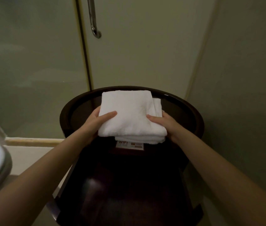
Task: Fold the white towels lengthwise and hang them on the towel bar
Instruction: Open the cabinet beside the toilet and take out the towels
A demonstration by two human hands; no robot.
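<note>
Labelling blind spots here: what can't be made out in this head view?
Head view:
Left hand and right hand: fingers hidden by the folded white towel stack.
White WIFI card on the dark round table: stack covers its top; print too small.
Chrome metal bar: cut off by top edge.

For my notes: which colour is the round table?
The round wooden table is dark brown; head view.

I'm seeing the top white towel sitting folded into a thick, roughly square pad between my left hand and right hand. Each thumb is lying on its upper face, and the fingers are hidden beneath its sides. A second folded towel is lying directly under it, showing below the near edge and just beyond my right hand. The chrome towel bar is standing well beyond both hands, up and left.
</note>
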